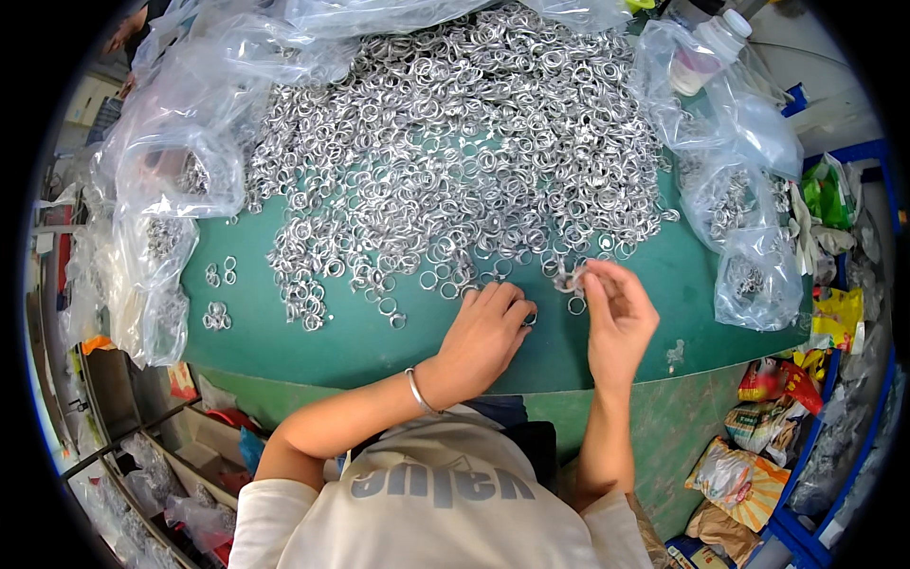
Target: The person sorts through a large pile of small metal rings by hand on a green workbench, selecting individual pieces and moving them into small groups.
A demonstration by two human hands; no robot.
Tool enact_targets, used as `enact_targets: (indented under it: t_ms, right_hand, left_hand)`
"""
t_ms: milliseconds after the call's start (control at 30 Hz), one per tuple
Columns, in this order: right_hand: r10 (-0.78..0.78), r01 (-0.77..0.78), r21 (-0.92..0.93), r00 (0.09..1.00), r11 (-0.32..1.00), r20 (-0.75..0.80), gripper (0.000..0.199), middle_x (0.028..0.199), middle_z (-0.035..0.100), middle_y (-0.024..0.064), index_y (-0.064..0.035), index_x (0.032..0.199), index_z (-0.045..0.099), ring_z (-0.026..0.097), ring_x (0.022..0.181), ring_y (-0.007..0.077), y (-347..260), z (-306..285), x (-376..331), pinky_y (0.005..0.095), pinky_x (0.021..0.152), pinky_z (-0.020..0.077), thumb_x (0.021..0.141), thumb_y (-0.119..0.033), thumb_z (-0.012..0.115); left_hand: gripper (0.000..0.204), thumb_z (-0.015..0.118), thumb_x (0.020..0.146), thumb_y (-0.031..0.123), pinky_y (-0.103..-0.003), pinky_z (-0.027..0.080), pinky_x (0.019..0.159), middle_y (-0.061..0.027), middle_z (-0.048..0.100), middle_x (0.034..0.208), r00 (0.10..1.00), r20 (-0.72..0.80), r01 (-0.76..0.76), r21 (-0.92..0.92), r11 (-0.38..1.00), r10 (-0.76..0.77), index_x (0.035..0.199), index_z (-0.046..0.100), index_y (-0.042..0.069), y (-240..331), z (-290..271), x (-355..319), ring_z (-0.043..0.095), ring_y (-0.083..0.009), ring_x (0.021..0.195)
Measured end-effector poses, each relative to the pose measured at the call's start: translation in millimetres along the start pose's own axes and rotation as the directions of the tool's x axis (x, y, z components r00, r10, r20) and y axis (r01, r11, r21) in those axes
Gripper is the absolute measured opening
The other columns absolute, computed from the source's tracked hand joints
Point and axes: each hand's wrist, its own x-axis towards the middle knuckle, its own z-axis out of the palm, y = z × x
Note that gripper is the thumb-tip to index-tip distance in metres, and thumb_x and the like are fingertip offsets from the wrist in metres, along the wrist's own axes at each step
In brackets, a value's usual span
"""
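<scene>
rings (pixel 455 142): shiny silver heap on green counter (pixel 313 332) | right hand (pixel 616 318): grip pinches a ring at heap's near edge | left hand (pixel 483 337): grip curled, contents hidden

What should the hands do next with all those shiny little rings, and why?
Probably the left hand should pinch up one more ring from the near edge of the pile of metal rings. It rests palm down on the green table beside loose rings, while the right hand already pinches a few at its fingertips.
</scene>
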Motion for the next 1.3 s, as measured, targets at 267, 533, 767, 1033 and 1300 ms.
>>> enact_targets:
  t_ms: [267,533,767,1033,1300]
  right_hand:
    - [-0.18,0.196,-0.439,0.981,0.877,0.078,0.023,0.106,0.065,0.0127,0.0025,0.104,0.065,0.063,0.095,0.0184,-6.2,-7.6,3.8,0.028,0.072,0.0531,0.083,0.01,0.059]
    - [-0.112,0.335,-0.841,0.942,0.425,0.318,0.022,0.095,0.059,0.0088,-0.0041,0.099,0.066,0.053,0.089,0.0284,2.9,-11.6,-32.8,0.0389,0.078,0.0396,0.077,-0.004,0.068]
    - [-0.103,0.383,-0.701,0.907,0.601,0.408,0.017,0.095,0.059,0.0078,-0.0022,0.096,0.066,0.053,0.086,0.0262,2.0,-5.3,-40.5,0.0375,0.075,0.0383,0.079,-0.005,0.067]
    - [-0.112,0.424,-0.772,0.899,0.474,0.424,0.016,0.09,0.058,0.0054,-0.0036,0.095,0.066,0.052,0.086,0.0239,-0.3,-6.3,-46.4,0.0374,0.075,0.036,0.079,-0.006,0.066]
    - [-0.193,0.363,-0.863,0.93,0.351,0.313,0.01,0.087,0.058,0.0064,-0.0051,0.088,0.063,0.051,0.086,0.0243,-7.8,-31.7,-37.3,0.0383,0.076,0.0348,0.078,-0.004,0.064]
  left_hand:
    - [0.022,0.068,0.077,0.001,-0.037,0.043,0.074,-0.0106,0.054,0.098,0.996,-0.091,-0.019,-0.045,0.999,0.015,0.097,0.06,0.003,-8.5,0.6,-9.5,0.054,-0.0292,0.086]
    - [0.018,0.068,0.077,0.001,-0.036,0.044,0.071,-0.01,0.056,0.097,0.992,-0.079,-0.102,-0.068,0.992,0.097,0.093,0.06,0.002,1.2,9.5,-11.1,0.055,-0.0274,0.082]
    - [0.02,0.066,0.078,0.0,-0.037,0.046,0.073,-0.0113,0.057,0.101,0.993,-0.102,-0.06,-0.084,0.995,0.052,0.097,0.059,0.002,0.9,5.4,-20.0,0.056,-0.0291,0.085]
    - [0.027,0.063,0.08,-0.003,-0.038,0.048,0.077,-0.014,0.058,0.105,0.998,-0.049,-0.036,-0.184,0.982,0.028,0.105,0.056,0.002,3.1,3.6,-16.1,0.058,-0.0337,0.093]
    - [0.044,0.059,0.078,0.002,-0.05,0.035,0.099,-0.0136,0.047,0.134,0.984,-0.038,-0.16,0.256,0.953,0.176,0.121,0.054,0.004,-3.2,-3.4,25.8,0.043,-0.0332,0.123]
